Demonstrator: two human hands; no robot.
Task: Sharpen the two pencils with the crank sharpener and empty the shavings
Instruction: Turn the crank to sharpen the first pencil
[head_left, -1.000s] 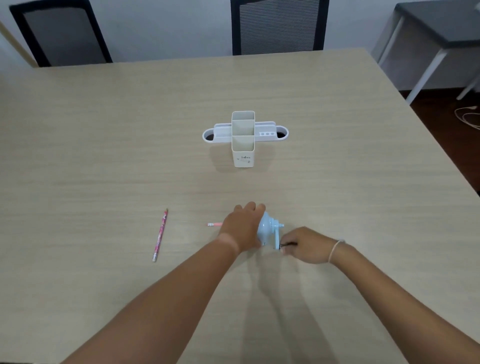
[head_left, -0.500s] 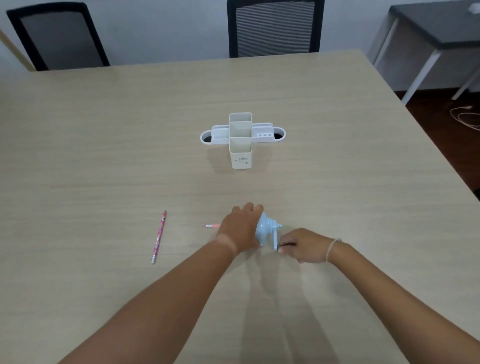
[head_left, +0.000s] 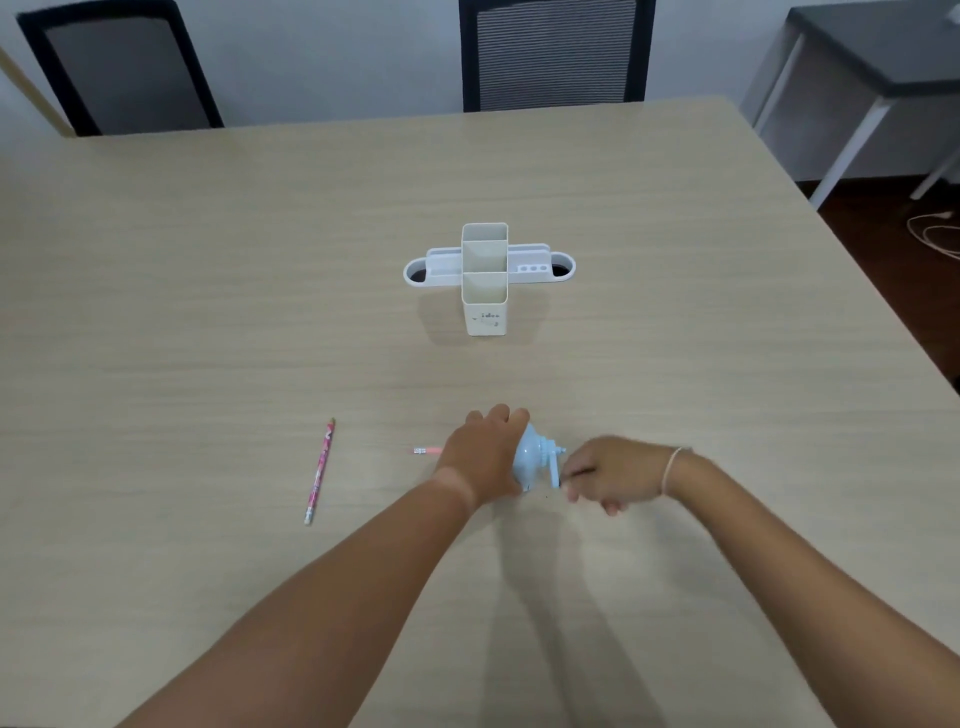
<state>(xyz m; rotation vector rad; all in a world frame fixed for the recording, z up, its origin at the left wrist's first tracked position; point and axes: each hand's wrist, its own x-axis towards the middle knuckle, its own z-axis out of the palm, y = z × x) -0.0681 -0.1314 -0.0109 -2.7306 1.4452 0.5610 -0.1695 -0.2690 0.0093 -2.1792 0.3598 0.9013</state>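
The pale blue crank sharpener (head_left: 532, 457) sits on the table between both hands. The left hand (head_left: 485, 457) is clamped over its body, evidently to brace it against turning. The right hand (head_left: 610, 475) pinches the crank handle (head_left: 556, 467) with fingers closed narrowly around the knob. A pink pencil end (head_left: 428, 450) protrudes just left of the left hand, apparently fed into the sharpener. The second pencil (head_left: 319, 470) lies loose, well left of that hand. A white desk organiser (head_left: 485, 275) stands well beyond both hands. The wood-grain table (head_left: 208, 312) is otherwise uncluttered; two chairs (head_left: 553, 52) stand at its far edge.
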